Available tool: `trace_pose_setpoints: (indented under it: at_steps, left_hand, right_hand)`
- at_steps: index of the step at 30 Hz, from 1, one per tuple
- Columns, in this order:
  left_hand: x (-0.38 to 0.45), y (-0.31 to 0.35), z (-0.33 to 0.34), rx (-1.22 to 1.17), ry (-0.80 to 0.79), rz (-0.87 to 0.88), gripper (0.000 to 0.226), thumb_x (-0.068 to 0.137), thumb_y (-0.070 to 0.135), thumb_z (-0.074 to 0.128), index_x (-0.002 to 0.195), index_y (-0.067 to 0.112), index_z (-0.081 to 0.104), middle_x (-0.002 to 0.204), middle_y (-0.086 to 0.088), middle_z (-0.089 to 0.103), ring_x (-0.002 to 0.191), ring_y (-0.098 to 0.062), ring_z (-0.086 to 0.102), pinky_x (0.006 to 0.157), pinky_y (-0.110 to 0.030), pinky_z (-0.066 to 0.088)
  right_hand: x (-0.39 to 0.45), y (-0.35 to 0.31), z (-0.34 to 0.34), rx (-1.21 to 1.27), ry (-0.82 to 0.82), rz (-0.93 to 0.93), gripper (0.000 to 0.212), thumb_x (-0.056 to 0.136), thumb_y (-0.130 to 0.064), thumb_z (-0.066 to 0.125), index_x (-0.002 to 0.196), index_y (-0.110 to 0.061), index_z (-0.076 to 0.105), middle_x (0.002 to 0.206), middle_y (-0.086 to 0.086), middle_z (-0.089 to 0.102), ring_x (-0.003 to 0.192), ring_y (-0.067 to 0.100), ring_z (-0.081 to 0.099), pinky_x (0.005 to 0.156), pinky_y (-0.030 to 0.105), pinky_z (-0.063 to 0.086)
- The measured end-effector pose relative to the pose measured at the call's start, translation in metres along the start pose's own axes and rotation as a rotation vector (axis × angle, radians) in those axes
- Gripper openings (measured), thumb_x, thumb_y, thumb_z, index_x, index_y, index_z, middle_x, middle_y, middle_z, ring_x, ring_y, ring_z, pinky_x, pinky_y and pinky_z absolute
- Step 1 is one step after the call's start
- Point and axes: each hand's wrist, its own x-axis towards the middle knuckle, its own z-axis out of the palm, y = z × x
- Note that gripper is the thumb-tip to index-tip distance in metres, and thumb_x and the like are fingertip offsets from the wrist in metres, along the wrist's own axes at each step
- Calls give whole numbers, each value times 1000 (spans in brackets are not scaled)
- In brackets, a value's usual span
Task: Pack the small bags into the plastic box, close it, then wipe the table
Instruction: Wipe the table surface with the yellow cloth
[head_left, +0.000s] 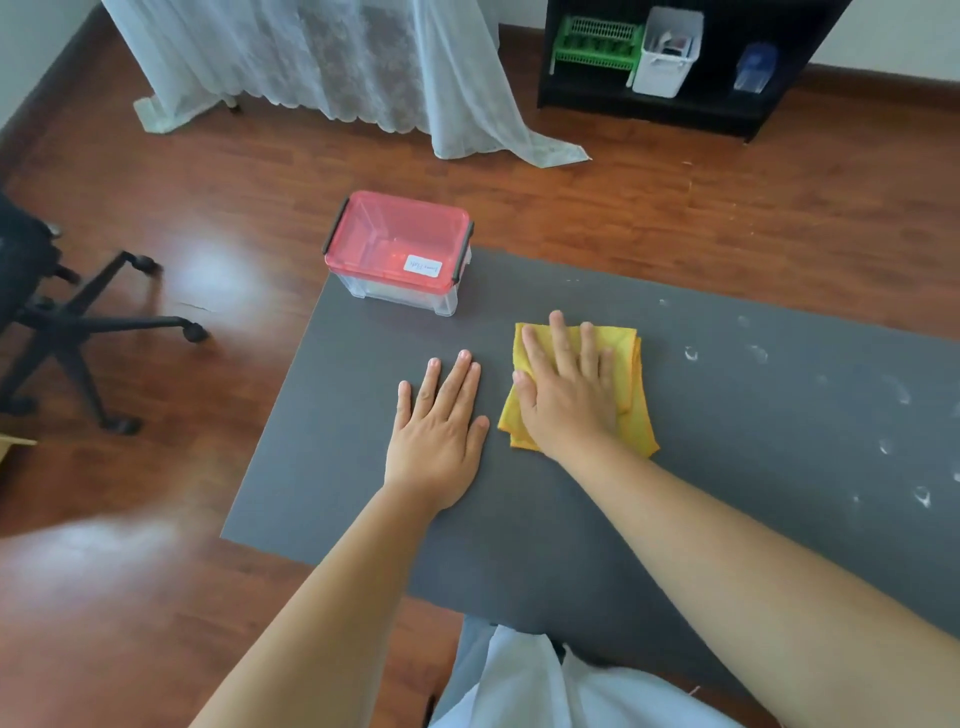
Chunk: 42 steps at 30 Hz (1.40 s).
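A clear plastic box (397, 288) with a red lid and dark side latches stands shut at the far left corner of the dark grey table (727, 467). A white label sits on the lid. No small bags are visible. A folded yellow cloth (636, 410) lies flat on the table right of centre. My right hand (566, 395) presses flat on the cloth with straight, spread fingers. My left hand (441, 431) rests flat on the bare table just left of the cloth, fingers straight.
White smudges (904, 395) dot the table's right side. A black office chair (57, 317) stands on the wooden floor to the left. Beyond the table hang a lace curtain (363, 67) and a black shelf (675, 67) with a green rack and white bin.
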Motion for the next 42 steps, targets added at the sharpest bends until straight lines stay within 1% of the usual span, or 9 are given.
trace_pose_setpoints:
  at_steps: [5,11,16,21,26,32,37,40,42]
  left_hand:
    - [8,4,-1,-20,21,-8,58,99,42,13,154,28,1,158,18,-11,147,-17,-11,117,-44,-4]
    - [9,5,1,11,22,-23,58,98,44,11,154,27,2,158,18,-12,147,-18,-8,117,-43,-4]
    - [11,9,1,20,7,-7,59,98,44,10,153,27,0,157,18,-14,147,-17,-10,116,-39,-9]
    - [18,16,1,20,3,14,59,98,44,12,154,27,2,158,18,-12,147,-16,-11,117,-40,-6]
    - [22,29,3,18,11,24,60,98,43,12,154,25,6,158,17,-10,147,-17,-10,117,-41,-5]
    - [22,58,10,27,-8,57,61,97,45,8,154,24,1,158,15,-13,147,-20,-10,116,-41,-7]
    - [20,83,17,14,-12,92,60,98,45,10,154,25,1,159,15,-13,147,-19,-11,116,-43,-5]
    - [21,86,17,-1,2,100,57,99,40,15,154,24,5,160,13,-6,148,-20,-7,117,-44,-2]
    - [19,85,14,-70,48,111,54,99,30,21,152,22,20,161,10,10,148,-23,4,118,-44,4]
  right_hand:
    - [45,-28,-8,47,-20,-51,56,100,-50,16,153,-34,6,163,-3,-8,148,31,-10,116,53,-5]
    - [87,5,-22,73,-11,157,57,100,-50,13,153,-35,2,162,-2,-12,147,31,-12,116,54,-8]
    - [39,41,-19,92,12,284,59,99,-53,12,153,-34,-1,162,-2,-12,148,30,-12,116,56,-6]
    - [-35,29,-1,43,-4,111,61,97,-53,17,153,-32,3,163,-1,-7,148,31,-8,114,55,-6]
    - [-10,28,-5,38,-38,-26,58,98,-52,13,153,-36,3,163,-5,-9,148,28,-10,116,55,-5]
    - [38,98,-30,58,3,201,57,98,-53,13,152,-37,4,163,-6,-6,148,29,-6,117,55,-2]
    - [-23,137,-26,34,30,308,60,96,-56,11,152,-37,1,163,-4,-5,148,30,-5,117,56,2]
    - [-80,107,-12,37,28,192,63,96,-56,17,153,-33,7,163,0,1,148,33,0,115,58,5]
    - [-106,77,-3,36,16,76,63,95,-56,23,153,-30,16,163,1,7,148,35,7,114,59,6]
